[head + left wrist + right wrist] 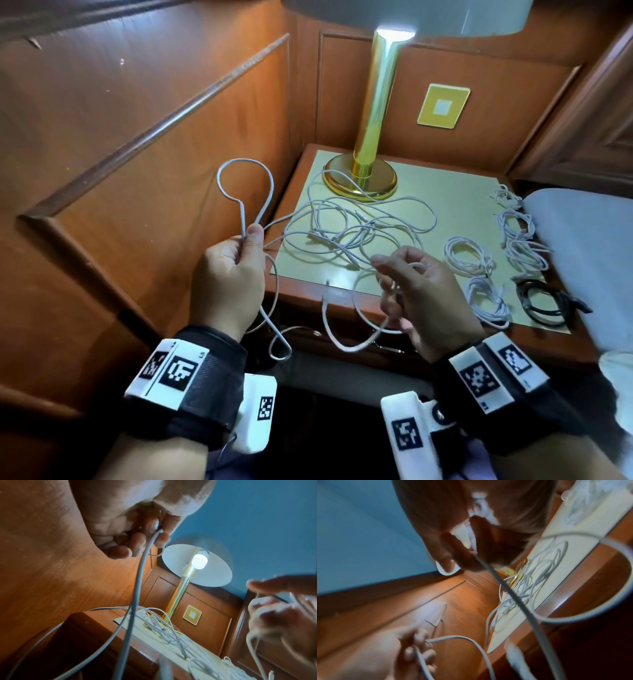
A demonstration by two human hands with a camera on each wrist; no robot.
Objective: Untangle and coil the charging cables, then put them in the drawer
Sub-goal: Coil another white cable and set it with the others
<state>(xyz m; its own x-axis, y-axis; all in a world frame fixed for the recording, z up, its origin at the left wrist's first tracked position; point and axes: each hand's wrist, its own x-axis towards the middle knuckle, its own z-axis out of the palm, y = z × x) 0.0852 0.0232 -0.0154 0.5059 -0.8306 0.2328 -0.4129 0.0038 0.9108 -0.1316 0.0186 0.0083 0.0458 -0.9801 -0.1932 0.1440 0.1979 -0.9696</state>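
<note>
My left hand [248, 236] pinches a white charging cable [245, 192] between thumb and fingers, left of the nightstand. One loop of it stands up above the hand and slack hangs below. In the left wrist view the cable [137, 588] runs out from the curled fingers [137, 539]. My right hand [394, 274] is over the nightstand's front edge, its fingers curled round a stretch of the same white cable [513, 595]. A loop sags under it. A loose tangle of white cables [359, 233] lies on the cream mat [462, 192]. The drawer front is mostly hidden by my hands.
Several coiled white cables [467, 255] and one coiled black cable [544, 301] lie on the mat's right side. A lit brass lamp [359, 178] stands at the back of the nightstand. Wood panelling closes the left and back. A white bed [582, 240] adjoins on the right.
</note>
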